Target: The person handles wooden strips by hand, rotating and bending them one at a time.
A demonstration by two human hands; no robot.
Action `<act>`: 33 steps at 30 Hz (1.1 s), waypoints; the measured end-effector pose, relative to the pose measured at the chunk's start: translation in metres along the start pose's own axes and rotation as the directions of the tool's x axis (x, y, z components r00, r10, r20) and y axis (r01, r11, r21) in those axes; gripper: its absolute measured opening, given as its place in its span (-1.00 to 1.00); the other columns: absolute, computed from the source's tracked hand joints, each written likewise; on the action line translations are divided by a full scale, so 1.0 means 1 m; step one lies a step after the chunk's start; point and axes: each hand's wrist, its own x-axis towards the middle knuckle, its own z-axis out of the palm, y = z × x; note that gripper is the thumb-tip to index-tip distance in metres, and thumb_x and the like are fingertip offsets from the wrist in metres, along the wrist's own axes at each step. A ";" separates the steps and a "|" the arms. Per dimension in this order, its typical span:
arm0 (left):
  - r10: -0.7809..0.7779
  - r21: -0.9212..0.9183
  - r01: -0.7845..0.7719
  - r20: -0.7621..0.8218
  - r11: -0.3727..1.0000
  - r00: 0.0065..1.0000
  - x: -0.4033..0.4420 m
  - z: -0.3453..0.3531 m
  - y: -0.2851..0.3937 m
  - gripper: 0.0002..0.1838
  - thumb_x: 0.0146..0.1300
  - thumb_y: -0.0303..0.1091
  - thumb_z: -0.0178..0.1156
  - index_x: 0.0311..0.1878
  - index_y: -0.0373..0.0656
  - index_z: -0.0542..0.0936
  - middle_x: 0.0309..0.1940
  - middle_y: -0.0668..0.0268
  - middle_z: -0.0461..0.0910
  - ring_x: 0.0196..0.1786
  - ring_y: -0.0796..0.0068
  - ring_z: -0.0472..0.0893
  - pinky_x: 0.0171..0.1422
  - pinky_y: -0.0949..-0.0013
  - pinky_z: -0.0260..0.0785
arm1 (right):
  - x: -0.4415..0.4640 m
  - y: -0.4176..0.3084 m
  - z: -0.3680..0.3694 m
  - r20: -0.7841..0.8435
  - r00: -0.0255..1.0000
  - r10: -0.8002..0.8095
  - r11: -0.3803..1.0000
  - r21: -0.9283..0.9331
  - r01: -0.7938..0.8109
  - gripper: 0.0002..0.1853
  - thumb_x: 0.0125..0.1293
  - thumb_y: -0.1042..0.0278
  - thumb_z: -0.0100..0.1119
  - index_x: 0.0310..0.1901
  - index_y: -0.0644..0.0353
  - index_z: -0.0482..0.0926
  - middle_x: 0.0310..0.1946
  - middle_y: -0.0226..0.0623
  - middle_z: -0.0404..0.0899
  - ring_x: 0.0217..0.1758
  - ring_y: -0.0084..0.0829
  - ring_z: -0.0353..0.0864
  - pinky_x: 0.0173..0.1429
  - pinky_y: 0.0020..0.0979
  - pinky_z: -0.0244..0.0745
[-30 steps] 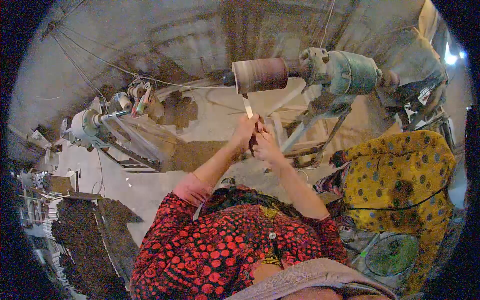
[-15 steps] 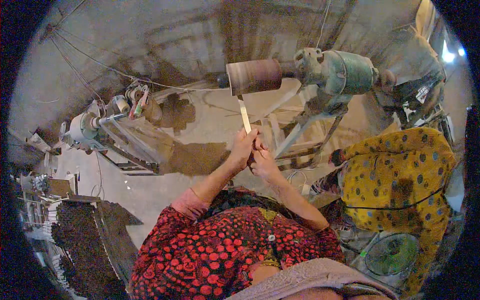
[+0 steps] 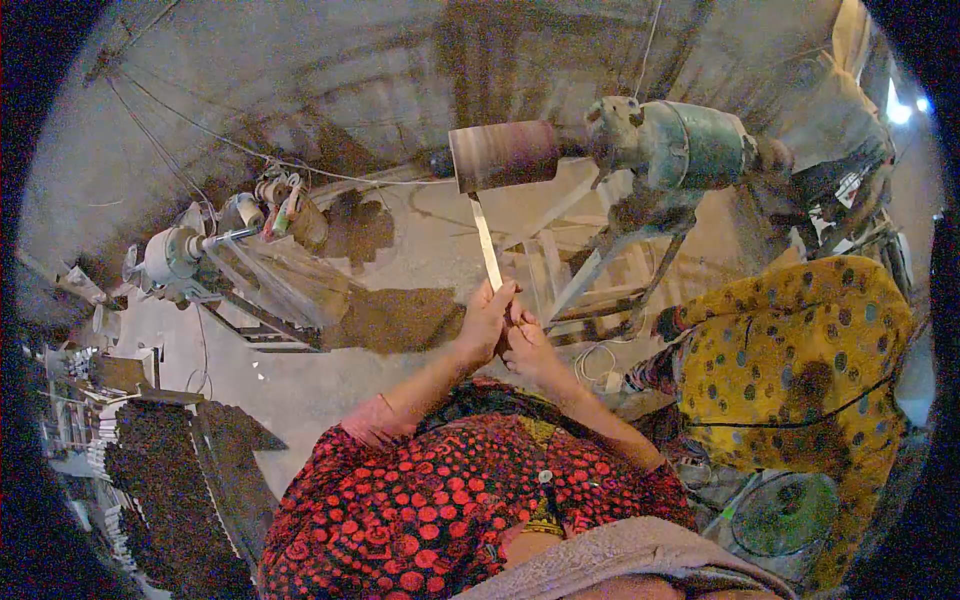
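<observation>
A long, flat, shiny metal strip (image 3: 485,240) slants up from my hands, its far end at the lower edge of a brown sanding drum (image 3: 505,157); whether it touches the drum I cannot tell. My left hand (image 3: 486,322) is closed round the strip's near part, thumb along it. Just to the right and slightly lower, my right hand (image 3: 532,355) is closed at the strip's dark near end, fingers curled. Both hands are close together in front of my chest. The drum sits on the shaft of a green motor (image 3: 690,145).
At the left stands another motor (image 3: 172,255) on a frame. A dark stack of many pieces (image 3: 160,470) lies lower left. A person in yellow dotted cloth (image 3: 790,360) is close on my right, near a round green-centred fan-like object (image 3: 785,512). A cable (image 3: 600,358) lies on the floor.
Both hands have drawn back slightly towards my body with the strip, and more of its length shows. The strip's far end has shifted a little left and stays by the drum's lower edge.
</observation>
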 end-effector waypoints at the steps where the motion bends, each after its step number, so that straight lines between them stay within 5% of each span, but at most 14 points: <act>1: 0.000 -0.027 0.000 0.005 1.000 1.000 0.000 -0.001 -0.006 -0.77 0.37 -0.19 -0.05 -0.21 -0.18 0.35 -0.69 0.40 0.37 -0.58 0.48 0.47 -0.47 0.40 0.36 | -0.004 -0.003 0.001 0.008 1.000 -0.012 1.000 0.015 0.012 -0.71 0.34 0.31 -0.23 0.04 0.19 0.28 -0.28 -0.37 0.34 -0.27 -0.50 0.38 -0.40 -0.45 0.39; 3: -0.005 -0.071 0.006 0.014 0.997 1.000 -0.003 0.000 -0.010 -0.77 0.37 -0.20 -0.05 -0.20 -0.19 0.34 -0.68 0.39 0.38 -0.58 0.50 0.46 -0.47 0.44 0.35 | -0.014 -0.010 0.004 0.024 0.999 -0.047 0.999 0.021 0.047 -0.72 0.34 0.35 -0.25 0.05 0.19 0.26 -0.23 -0.36 0.32 -0.27 -0.49 0.36 -0.38 -0.43 0.40; 6: -0.016 -0.084 0.018 0.018 0.996 1.000 -0.009 0.001 -0.018 -0.76 0.37 -0.22 -0.05 -0.16 -0.23 0.35 -0.66 0.38 0.38 -0.56 0.55 0.44 -0.44 0.50 0.34 | -0.011 0.012 -0.007 0.050 0.990 -0.130 0.981 -0.136 0.136 -0.86 0.35 0.34 -0.23 -0.08 0.01 0.25 -0.45 -0.54 0.26 -0.56 -0.65 0.20 -0.57 -0.56 0.15; 8: -0.018 -0.039 0.018 0.005 0.999 1.000 -0.012 0.001 -0.022 -0.75 0.37 -0.21 -0.05 -0.16 -0.24 0.35 -0.65 0.38 0.38 -0.55 0.55 0.44 -0.44 0.51 0.33 | -0.014 0.021 -0.010 0.042 0.989 -0.139 0.981 -0.133 0.144 -0.90 0.34 0.34 -0.23 -0.15 -0.01 0.27 -0.48 -0.56 0.26 -0.58 -0.66 0.21 -0.59 -0.58 0.13; 11: -0.077 -0.082 0.076 -0.005 0.994 0.997 -0.027 0.008 -0.022 -0.75 0.38 -0.20 -0.05 -0.18 -0.23 0.35 -0.66 0.39 0.38 -0.54 0.56 0.45 -0.47 0.53 0.30 | -0.036 0.014 -0.004 0.025 0.995 -0.096 0.995 0.038 0.095 -0.87 0.33 0.36 -0.27 -0.14 0.07 0.29 -0.38 -0.49 0.29 -0.44 -0.61 0.29 -0.49 -0.54 0.25; 13: -0.092 -0.103 0.090 -0.021 0.991 0.996 -0.035 0.013 -0.022 -0.75 0.38 -0.20 -0.05 -0.18 -0.22 0.35 -0.65 0.39 0.39 -0.54 0.55 0.46 -0.47 0.52 0.30 | -0.045 0.015 -0.003 0.066 0.994 -0.092 0.994 0.066 0.088 -0.90 0.38 0.34 -0.27 -0.11 -0.08 0.22 -0.52 -0.63 0.24 -0.68 -0.73 0.12 -0.62 -0.65 0.05; 19: -0.086 0.001 0.086 0.003 0.996 0.996 -0.015 -0.002 -0.020 -0.79 0.38 -0.22 -0.07 -0.21 -0.18 0.35 -0.65 0.39 0.38 -0.52 0.51 0.47 -0.45 0.46 0.35 | -0.024 0.010 0.000 -0.030 0.991 0.129 0.989 0.082 -0.127 -0.92 0.37 0.27 -0.24 -0.21 -0.05 0.29 -0.60 -0.62 0.22 -0.72 -0.73 0.11 -0.68 -0.64 0.01; 23: -0.069 -0.096 0.068 0.002 0.993 0.998 0.019 -0.009 -0.006 -0.81 0.38 -0.25 -0.09 -0.23 -0.18 0.36 -0.66 0.38 0.37 -0.54 0.48 0.47 -0.44 0.41 0.37 | 0.020 0.003 -0.003 -0.020 0.991 -0.134 0.991 -0.029 0.134 -0.89 0.37 0.23 -0.22 -0.29 -0.03 0.30 -0.69 -0.63 0.16 -0.77 -0.72 0.10 -0.72 -0.61 -0.04; 25: -0.068 -0.086 0.070 0.026 0.994 0.997 0.033 -0.016 -0.003 -0.81 0.37 -0.26 -0.09 -0.18 -0.21 0.35 -0.66 0.38 0.37 -0.53 0.46 0.47 -0.41 0.37 0.40 | 0.021 -0.024 0.009 -0.011 0.999 -0.052 0.996 0.068 0.052 -0.89 0.37 0.22 -0.22 -0.30 -0.04 0.30 -0.72 -0.65 0.13 -0.78 -0.73 0.08 -0.73 -0.61 -0.05; 30: -0.130 -0.033 0.130 -0.022 0.991 0.991 0.017 -0.004 0.024 -0.79 0.36 -0.27 -0.07 -0.16 -0.24 0.34 -0.65 0.36 0.37 -0.54 0.46 0.47 -0.40 0.37 0.40 | 0.023 -0.022 0.011 -0.041 0.992 -0.116 0.993 -0.017 0.116 -0.87 0.37 0.24 -0.21 -0.35 0.00 0.27 -0.71 -0.64 0.13 -0.76 -0.73 0.08 -0.71 -0.61 -0.05; 33: -0.030 -0.134 0.038 0.061 0.990 0.998 0.012 -0.010 0.005 -0.79 0.36 -0.27 -0.07 -0.16 -0.24 0.34 -0.65 0.36 0.37 -0.54 0.46 0.47 -0.41 0.40 0.39 | 0.014 -0.010 0.011 -0.033 0.989 -0.142 0.989 -0.043 0.140 -0.88 0.37 0.26 -0.20 -0.33 0.01 0.28 -0.65 -0.63 0.16 -0.72 -0.73 0.11 -0.68 -0.63 -0.02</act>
